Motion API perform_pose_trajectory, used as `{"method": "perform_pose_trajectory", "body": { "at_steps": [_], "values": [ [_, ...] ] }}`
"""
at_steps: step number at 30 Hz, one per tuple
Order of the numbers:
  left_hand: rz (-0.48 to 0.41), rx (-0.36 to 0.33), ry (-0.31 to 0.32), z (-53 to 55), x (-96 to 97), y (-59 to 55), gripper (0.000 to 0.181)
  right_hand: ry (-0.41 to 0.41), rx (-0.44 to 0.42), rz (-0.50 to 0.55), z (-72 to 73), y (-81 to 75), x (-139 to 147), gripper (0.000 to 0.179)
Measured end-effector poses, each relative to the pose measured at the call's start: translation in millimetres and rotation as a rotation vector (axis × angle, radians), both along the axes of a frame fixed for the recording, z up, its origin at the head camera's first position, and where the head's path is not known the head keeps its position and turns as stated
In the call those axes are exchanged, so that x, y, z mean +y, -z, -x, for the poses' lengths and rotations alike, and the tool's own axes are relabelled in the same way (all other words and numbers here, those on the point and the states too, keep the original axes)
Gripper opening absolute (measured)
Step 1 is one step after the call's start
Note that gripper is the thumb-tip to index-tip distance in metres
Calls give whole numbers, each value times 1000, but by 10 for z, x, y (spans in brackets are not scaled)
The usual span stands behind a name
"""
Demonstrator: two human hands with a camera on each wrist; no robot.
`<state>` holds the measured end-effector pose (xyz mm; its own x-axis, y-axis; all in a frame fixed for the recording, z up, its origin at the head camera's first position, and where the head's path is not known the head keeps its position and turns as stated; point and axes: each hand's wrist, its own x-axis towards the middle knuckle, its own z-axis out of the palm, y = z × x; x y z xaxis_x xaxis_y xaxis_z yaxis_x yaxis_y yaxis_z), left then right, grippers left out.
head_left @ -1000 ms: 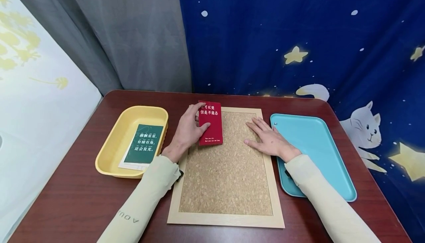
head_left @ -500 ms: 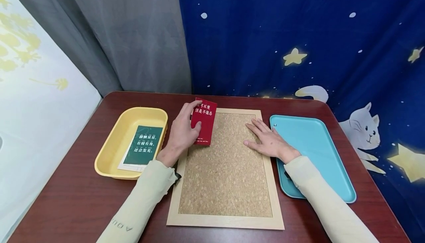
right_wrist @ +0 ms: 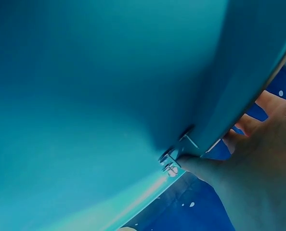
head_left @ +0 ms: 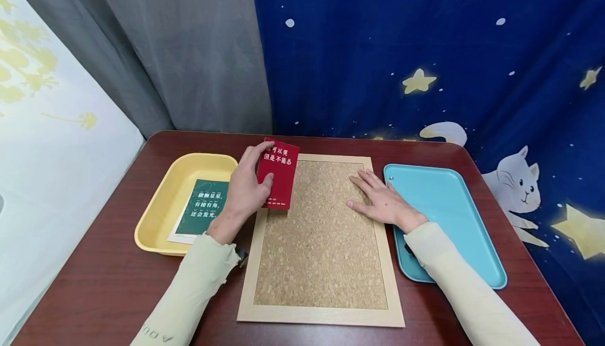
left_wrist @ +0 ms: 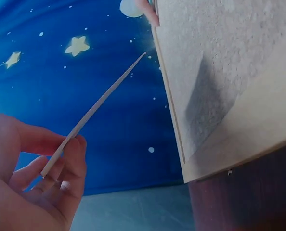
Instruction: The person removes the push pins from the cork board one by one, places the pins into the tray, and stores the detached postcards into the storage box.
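My left hand (head_left: 246,183) pinches a red card (head_left: 279,175) with white Chinese lettering by its left side, thumb on the front. The card is raised above the upper left corner of a cork board (head_left: 326,241) with a pale wooden frame. Seen from the left wrist, the card (left_wrist: 92,114) is edge-on, apart from the board and casting a shadow on the cork. My right hand (head_left: 383,201) rests on the board's upper right part with its fingers spread. Several thumbtacks (right_wrist: 169,156) lie in the teal tray's corner in the right wrist view.
Left of the board stands a yellow basket (head_left: 153,215) with a green lettered card (head_left: 200,209) on a white one inside. A shallow teal tray (head_left: 454,220) lies to the right, partly under my right forearm. Curtains hang behind the dark red table (head_left: 108,283).
My left hand has moved left with the red card, from over the cork toward the board's left frame, and the card has tilted slightly. The right hand stays in place.
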<state>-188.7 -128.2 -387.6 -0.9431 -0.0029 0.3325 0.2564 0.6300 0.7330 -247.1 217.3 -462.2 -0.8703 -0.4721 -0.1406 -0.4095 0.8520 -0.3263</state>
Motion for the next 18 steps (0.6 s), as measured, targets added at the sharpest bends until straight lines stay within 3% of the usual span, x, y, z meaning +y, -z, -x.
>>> {"method": "perform_pose_trajectory", "body": {
  "at_steps": [10, 18],
  "values": [
    [-38, -11, -2, -59, -156, -56, 81, 7, -5, 5, -3, -14, 0, 83],
    [-10, -32, -49, -77, -347, -109, 85, 4, -13, 7, -24, -28, -1, 84]
  ]
}}
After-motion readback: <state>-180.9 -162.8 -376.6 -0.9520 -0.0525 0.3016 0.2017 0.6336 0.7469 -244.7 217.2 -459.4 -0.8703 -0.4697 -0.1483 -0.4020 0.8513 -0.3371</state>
